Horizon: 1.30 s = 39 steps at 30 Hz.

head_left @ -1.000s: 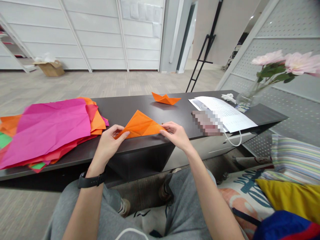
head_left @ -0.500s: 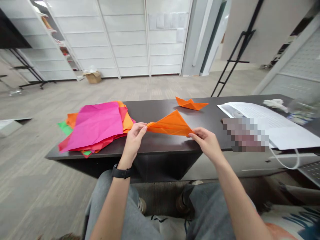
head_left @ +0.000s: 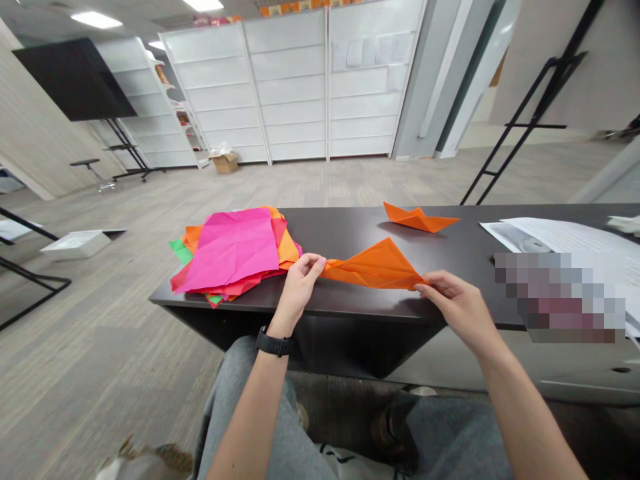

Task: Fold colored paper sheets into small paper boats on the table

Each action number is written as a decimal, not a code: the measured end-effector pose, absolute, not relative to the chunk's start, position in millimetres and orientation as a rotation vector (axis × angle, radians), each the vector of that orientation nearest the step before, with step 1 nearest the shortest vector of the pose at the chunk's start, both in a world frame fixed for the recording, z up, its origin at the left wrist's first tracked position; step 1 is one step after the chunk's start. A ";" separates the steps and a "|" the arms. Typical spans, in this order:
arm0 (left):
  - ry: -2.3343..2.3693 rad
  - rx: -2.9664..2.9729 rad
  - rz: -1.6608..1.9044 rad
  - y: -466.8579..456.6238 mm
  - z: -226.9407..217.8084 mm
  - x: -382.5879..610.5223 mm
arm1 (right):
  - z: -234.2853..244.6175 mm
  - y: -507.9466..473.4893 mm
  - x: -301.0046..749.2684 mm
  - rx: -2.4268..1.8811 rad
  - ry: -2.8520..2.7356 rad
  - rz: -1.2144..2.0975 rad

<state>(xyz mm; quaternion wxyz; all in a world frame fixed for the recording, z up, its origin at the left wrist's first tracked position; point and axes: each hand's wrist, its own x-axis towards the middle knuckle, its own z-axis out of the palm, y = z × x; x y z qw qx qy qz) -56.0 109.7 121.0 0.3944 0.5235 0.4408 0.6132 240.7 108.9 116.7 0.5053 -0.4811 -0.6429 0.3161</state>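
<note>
Stretched between my hands, just above the front of the dark desk (head_left: 340, 227), is a folded orange paper boat (head_left: 383, 265) with a peak in its middle. My left hand (head_left: 303, 279) pinches its left end between thumb and fingers. The right tip is pinched by my right hand (head_left: 453, 297). Behind it on the desk rests another orange paper boat (head_left: 421, 219), touched by neither hand. A loose pile of coloured paper sheets (head_left: 235, 250), pink on top with red, orange and green edges below, lies just left of my left hand.
On the right of the desk lie printed white sheets (head_left: 570, 243) and a blurred-out object (head_left: 555, 297). The desk's front edge runs just above my knees. Beyond stand white cabinets (head_left: 295, 87), a cardboard box (head_left: 225, 162) and a screen on a stand (head_left: 75, 79).
The camera view has turned left and up, so everything sits further right in the picture. Both hands keep their pinch on the orange paper boat, its shape much the same.
</note>
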 end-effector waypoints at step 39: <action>1.113 1.754 1.418 105.2 121.5 -54.5 | 119.2 108.4 238.3 -1.134 -1.373 0.934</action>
